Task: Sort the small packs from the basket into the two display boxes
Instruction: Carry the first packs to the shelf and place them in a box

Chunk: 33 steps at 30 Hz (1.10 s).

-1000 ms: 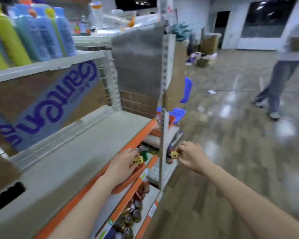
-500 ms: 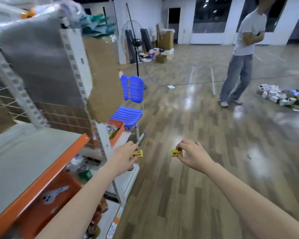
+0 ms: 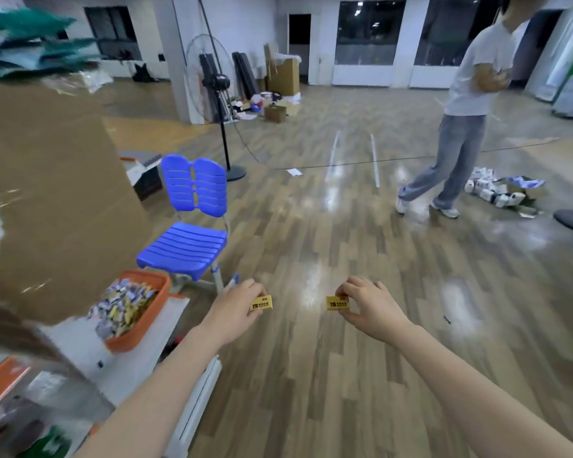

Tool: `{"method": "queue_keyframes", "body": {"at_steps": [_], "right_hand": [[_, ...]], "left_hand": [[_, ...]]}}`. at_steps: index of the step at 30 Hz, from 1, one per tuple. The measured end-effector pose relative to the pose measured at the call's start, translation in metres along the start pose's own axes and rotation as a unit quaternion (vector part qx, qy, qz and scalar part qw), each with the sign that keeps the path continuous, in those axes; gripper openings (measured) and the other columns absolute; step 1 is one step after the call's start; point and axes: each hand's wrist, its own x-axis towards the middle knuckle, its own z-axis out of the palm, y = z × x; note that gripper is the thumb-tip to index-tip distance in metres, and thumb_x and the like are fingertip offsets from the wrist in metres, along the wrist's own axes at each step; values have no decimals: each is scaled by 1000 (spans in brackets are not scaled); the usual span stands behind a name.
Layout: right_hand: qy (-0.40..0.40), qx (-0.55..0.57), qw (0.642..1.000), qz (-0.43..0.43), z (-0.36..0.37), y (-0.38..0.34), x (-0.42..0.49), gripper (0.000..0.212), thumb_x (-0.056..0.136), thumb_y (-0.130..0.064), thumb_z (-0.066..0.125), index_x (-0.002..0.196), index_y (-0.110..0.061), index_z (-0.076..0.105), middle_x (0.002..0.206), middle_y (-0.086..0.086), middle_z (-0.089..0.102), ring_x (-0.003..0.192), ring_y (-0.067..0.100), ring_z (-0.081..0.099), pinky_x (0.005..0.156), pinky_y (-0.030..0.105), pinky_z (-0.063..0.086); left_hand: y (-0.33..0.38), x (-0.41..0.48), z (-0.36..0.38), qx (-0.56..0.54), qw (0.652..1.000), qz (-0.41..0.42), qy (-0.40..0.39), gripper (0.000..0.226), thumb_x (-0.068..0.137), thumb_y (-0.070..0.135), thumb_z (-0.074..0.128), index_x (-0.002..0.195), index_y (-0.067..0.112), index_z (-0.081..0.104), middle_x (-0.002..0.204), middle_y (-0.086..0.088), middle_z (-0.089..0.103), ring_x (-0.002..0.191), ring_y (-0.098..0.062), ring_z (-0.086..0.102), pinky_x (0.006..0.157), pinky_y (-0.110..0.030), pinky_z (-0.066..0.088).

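Observation:
My left hand [image 3: 237,307] pinches a small yellow pack [image 3: 261,303] marked "2B", held out over the wooden floor. My right hand [image 3: 366,307] pinches a second, matching yellow pack [image 3: 337,303] at the same height, a short gap to the right. An orange basket [image 3: 146,320] heaped with small purple, white and yellow packs sits on a white shelf end at the lower left, left of my left hand. No display boxes are in view.
A blue plastic chair [image 3: 192,223] stands behind the basket. A large brown cardboard panel [image 3: 47,193] fills the left. A person [image 3: 460,120] in a white shirt stands at the right, near scattered boxes [image 3: 503,191]. A standing fan [image 3: 217,84] is at the back.
The view has swung right, away from the shelves, toward the open floor. Both hands kept their yellow packs and stayed at about the same spacing. The basket has come into view.

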Motion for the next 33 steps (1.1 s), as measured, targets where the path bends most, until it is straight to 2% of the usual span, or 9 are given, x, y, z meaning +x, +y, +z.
{"method": "queue_keyframes", "body": {"at_steps": [4, 9, 15, 18, 20, 26, 29, 33], "right_hand": [[-14, 8, 1000, -3, 8, 37, 69, 23, 92, -29, 54, 113, -22, 57, 112, -8, 54, 105, 13, 52, 76, 26, 26], [-56, 75, 996, 7, 13, 84, 174, 18, 90, -22, 58, 107, -17, 59, 105, -4, 54, 98, 15, 56, 82, 29, 48], [-71, 92, 993, -15, 13, 130, 299, 15, 91, -22, 56, 104, -14, 58, 103, -3, 53, 96, 13, 54, 80, 26, 45], [-75, 95, 992, -39, 19, 150, 365, 16, 91, -20, 56, 103, -12, 60, 104, 0, 55, 99, 15, 54, 83, 27, 44], [-75, 91, 991, -63, 26, 162, 411, 16, 90, -20, 56, 102, -11, 60, 103, 1, 56, 98, 18, 55, 84, 29, 44], [-92, 76, 978, -170, 50, 184, 554, 16, 87, -18, 57, 102, -13, 59, 102, 4, 57, 101, 22, 55, 85, 33, 45], [-95, 48, 966, -235, 50, 179, 626, 19, 88, -22, 55, 106, -14, 58, 105, 3, 56, 102, 20, 53, 87, 32, 43], [-89, 42, 944, -315, 59, 154, 707, 23, 86, -25, 56, 107, -15, 60, 105, 3, 56, 105, 21, 55, 89, 34, 42]], "left_hand": [[-20, 80, 19, -5, 1000, 1, -2, 24, 89, 24, 58, 113, 21, 54, 111, 7, 52, 101, -18, 56, 86, -30, 36], [-62, 185, 27, -5, 1000, -13, -20, 22, 90, 24, 56, 112, 22, 53, 113, 7, 51, 103, -20, 55, 89, -32, 37], [-108, 295, 23, -6, 999, -38, -13, 19, 91, 23, 55, 110, 20, 53, 111, 8, 51, 99, -17, 55, 76, -27, 31], [-131, 342, 27, 0, 998, -55, -16, 22, 91, 24, 56, 112, 21, 53, 111, 7, 52, 100, -16, 55, 81, -26, 34], [-148, 372, 32, 1, 997, -70, -15, 22, 91, 24, 56, 112, 20, 53, 111, 7, 52, 99, -16, 55, 83, -27, 36], [-200, 448, 37, 7, 987, -158, 11, 21, 91, 22, 53, 112, 19, 53, 103, 6, 50, 92, -16, 54, 76, -24, 32], [-224, 475, 30, 15, 975, -220, 27, 21, 91, 25, 53, 111, 18, 54, 108, 2, 54, 99, -19, 55, 82, -27, 37], [-266, 488, 23, 17, 954, -295, 55, 21, 92, 28, 53, 109, 16, 56, 105, -2, 56, 97, -23, 57, 81, -30, 38]]}}
